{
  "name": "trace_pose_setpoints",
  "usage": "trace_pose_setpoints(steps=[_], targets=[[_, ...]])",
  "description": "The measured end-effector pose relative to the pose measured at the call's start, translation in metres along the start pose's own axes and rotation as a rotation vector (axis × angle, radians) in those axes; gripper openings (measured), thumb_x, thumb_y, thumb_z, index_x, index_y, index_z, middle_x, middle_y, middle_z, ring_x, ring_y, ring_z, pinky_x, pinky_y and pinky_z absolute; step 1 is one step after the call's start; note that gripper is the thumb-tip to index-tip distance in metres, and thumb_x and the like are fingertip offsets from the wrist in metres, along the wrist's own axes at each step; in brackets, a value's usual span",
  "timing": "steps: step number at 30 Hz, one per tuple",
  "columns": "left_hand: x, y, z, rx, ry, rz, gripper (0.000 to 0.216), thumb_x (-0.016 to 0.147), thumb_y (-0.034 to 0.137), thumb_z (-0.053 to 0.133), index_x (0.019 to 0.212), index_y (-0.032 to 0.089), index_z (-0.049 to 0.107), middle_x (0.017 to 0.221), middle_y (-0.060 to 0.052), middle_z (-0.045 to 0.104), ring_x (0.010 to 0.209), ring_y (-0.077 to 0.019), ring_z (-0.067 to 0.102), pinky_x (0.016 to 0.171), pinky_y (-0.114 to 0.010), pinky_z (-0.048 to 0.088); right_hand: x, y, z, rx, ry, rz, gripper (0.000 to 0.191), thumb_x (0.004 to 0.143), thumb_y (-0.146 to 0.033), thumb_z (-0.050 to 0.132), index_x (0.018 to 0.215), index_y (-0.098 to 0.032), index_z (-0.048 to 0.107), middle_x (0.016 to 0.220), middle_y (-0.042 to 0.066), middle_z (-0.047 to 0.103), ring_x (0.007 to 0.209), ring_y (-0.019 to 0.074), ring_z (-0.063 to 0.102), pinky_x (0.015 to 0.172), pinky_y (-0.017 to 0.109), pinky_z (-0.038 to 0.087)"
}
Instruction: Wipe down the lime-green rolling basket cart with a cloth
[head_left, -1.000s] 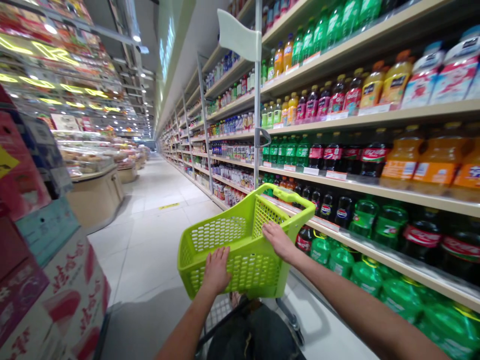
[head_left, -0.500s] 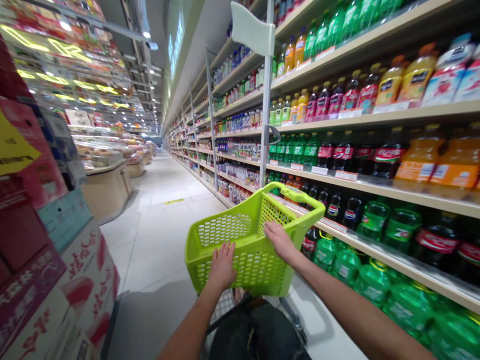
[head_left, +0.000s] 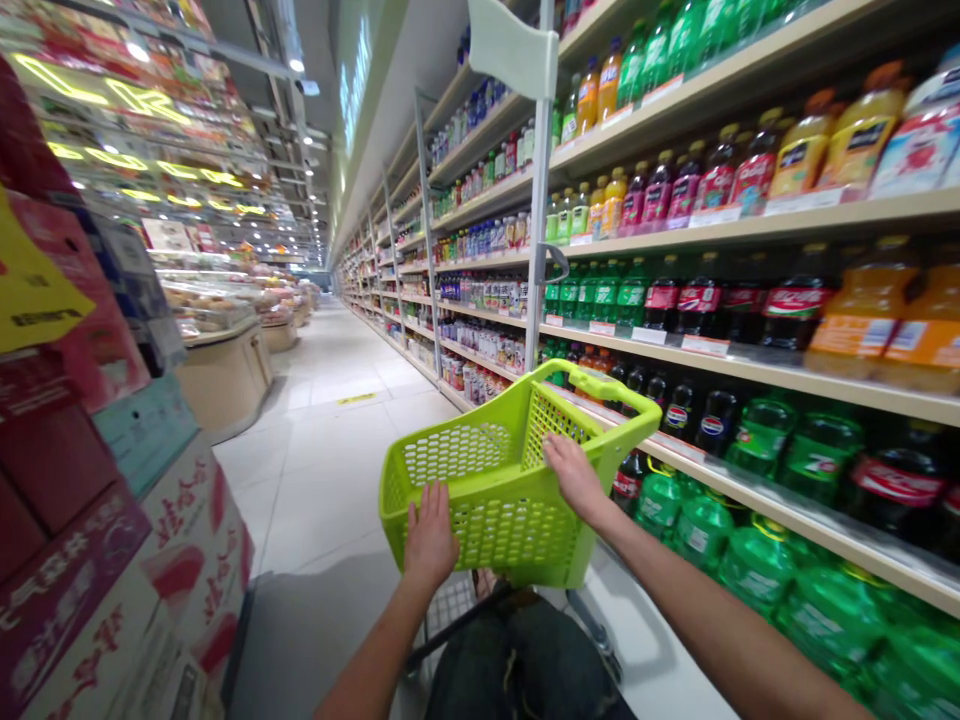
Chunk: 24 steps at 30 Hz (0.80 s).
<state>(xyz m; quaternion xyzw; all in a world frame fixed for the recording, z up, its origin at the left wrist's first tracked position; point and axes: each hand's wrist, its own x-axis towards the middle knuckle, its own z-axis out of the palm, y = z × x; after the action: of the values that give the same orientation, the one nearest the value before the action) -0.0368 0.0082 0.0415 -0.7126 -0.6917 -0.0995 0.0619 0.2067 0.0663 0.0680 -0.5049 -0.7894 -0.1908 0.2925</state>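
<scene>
A lime-green plastic shopping cart (head_left: 495,520) stands side-on in front of me, its long perforated side facing my lap. Its basket holds nothing that I can see. My left hand (head_left: 432,540) rests at the near rim toward the front end, fingers stretched out over the edge and thumb apart. Farther right, my right hand (head_left: 576,478) is on the same rim, its fingers bent over the edge beside the perforated inner flap. The cart's handle (head_left: 611,385) points toward the drink shelves, and neither hand is on it.
Shelves of bottled drinks (head_left: 675,300) line the right side, with large green bottles (head_left: 750,560) at the bottom. Stacked cartons (head_left: 172,560) crowd the left. A pale tiled aisle (head_left: 322,420) runs ahead, past a rounded display counter (head_left: 225,385).
The whole view has shifted slightly, so shelves and cartons appear farther right. My left hand has slid a little toward the cart's front end; the right hand keeps its place on the rim.
</scene>
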Motion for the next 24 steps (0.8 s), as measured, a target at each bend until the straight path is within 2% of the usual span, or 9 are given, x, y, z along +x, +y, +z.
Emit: trace_pose_setpoints(steps=[3, 5, 9, 11, 15, 17, 19, 22, 24], targets=[[-0.001, -0.001, 0.002, -0.01, -0.003, -0.008, 0.078, 0.063, 0.019, 0.045, 0.135, 0.006, 0.017, 0.145, -0.011, 0.015, 0.133, -0.0248, 0.007, 0.107, -0.043, 0.011, 0.0, 0.007, -0.003, -0.003, 0.048, 0.09, 0.039, 0.087, -0.014, 0.026, 0.119, -0.013, 0.049, 0.124, 0.013, 0.048, 0.116, 0.0229, 0.039, 0.097, 0.041, 0.032], [-0.002, 0.001, 0.002, -0.008, -0.023, 0.004, 0.08, 0.062, 0.02, 0.046, 0.135, 0.006, 0.016, 0.145, -0.011, 0.014, 0.133, -0.0253, 0.007, 0.107, -0.044, 0.012, -0.002, -0.017, 0.01, 0.034, 0.037, 0.065, 0.038, 0.088, -0.015, 0.027, 0.119, -0.016, 0.049, 0.122, 0.011, 0.05, 0.115, 0.0221, 0.04, 0.098, 0.043, 0.032], [-0.005, -0.002, 0.001, -0.008, -0.011, 0.071, 0.079, 0.062, 0.018, 0.046, 0.135, 0.008, 0.017, 0.145, -0.007, 0.014, 0.133, -0.0224, 0.009, 0.107, -0.041, 0.013, -0.006, -0.063, 0.034, 0.078, -0.036, -0.111, 0.033, 0.087, -0.014, 0.035, 0.115, -0.021, 0.052, 0.123, 0.007, 0.05, 0.115, 0.0201, 0.04, 0.1, 0.042, 0.029], [-0.007, -0.006, 0.003, -0.006, 0.02, 0.044, 0.078, 0.062, 0.016, 0.045, 0.135, 0.008, 0.019, 0.145, -0.008, 0.016, 0.133, -0.022, 0.011, 0.107, -0.04, 0.014, -0.006, -0.054, 0.029, 0.06, -0.04, -0.13, 0.031, 0.087, -0.015, 0.037, 0.113, -0.02, 0.053, 0.122, 0.007, 0.051, 0.114, 0.0198, 0.041, 0.1, 0.04, 0.031], [-0.008, -0.01, 0.01, 0.009, 0.097, -0.073, 0.075, 0.064, 0.014, 0.044, 0.134, 0.007, 0.02, 0.144, -0.011, 0.019, 0.132, -0.0234, 0.012, 0.107, -0.041, 0.014, -0.003, 0.001, 0.003, 0.011, 0.048, 0.007, 0.034, 0.089, -0.014, 0.03, 0.116, -0.015, 0.051, 0.122, 0.012, 0.049, 0.114, 0.0217, 0.04, 0.097, 0.041, 0.032], [-0.008, -0.009, 0.013, -0.001, 0.114, -0.092, 0.076, 0.063, 0.015, 0.045, 0.134, 0.005, 0.021, 0.143, -0.012, 0.019, 0.132, -0.0252, 0.013, 0.107, -0.042, 0.015, -0.003, 0.006, 0.001, 0.043, 0.095, 0.03, 0.035, 0.089, -0.013, 0.029, 0.116, -0.015, 0.051, 0.121, 0.012, 0.05, 0.114, 0.0215, 0.039, 0.097, 0.042, 0.031], [-0.008, -0.008, 0.015, -0.01, 0.122, -0.079, 0.076, 0.062, 0.016, 0.046, 0.133, 0.003, 0.022, 0.143, -0.013, 0.021, 0.132, -0.0265, 0.014, 0.106, -0.043, 0.017, -0.003, -0.016, 0.013, 0.106, 0.103, -0.019, 0.032, 0.088, -0.014, 0.032, 0.113, -0.017, 0.053, 0.117, 0.01, 0.052, 0.111, 0.0201, 0.042, 0.097, 0.041, 0.032], [-0.01, -0.011, 0.015, -0.004, 0.138, -0.012, 0.075, 0.062, 0.015, 0.046, 0.133, 0.004, 0.024, 0.142, -0.012, 0.025, 0.131, -0.0255, 0.017, 0.105, -0.042, 0.02, -0.003, -0.072, 0.038, 0.168, 0.081, -0.142, 0.025, 0.086, -0.015, 0.041, 0.105, -0.019, 0.056, 0.113, 0.008, 0.055, 0.105, 0.0187, 0.045, 0.096, 0.039, 0.034], [-0.011, -0.014, 0.014, 0.004, 0.146, 0.01, 0.073, 0.063, 0.014, 0.045, 0.132, 0.004, 0.025, 0.141, -0.011, 0.027, 0.131, -0.0247, 0.019, 0.105, -0.041, 0.021, -0.003, -0.091, 0.046, 0.173, 0.072, -0.218, 0.023, 0.086, -0.017, 0.042, 0.103, -0.019, 0.057, 0.113, 0.007, 0.055, 0.104, 0.019, 0.045, 0.095, 0.039, 0.034]])
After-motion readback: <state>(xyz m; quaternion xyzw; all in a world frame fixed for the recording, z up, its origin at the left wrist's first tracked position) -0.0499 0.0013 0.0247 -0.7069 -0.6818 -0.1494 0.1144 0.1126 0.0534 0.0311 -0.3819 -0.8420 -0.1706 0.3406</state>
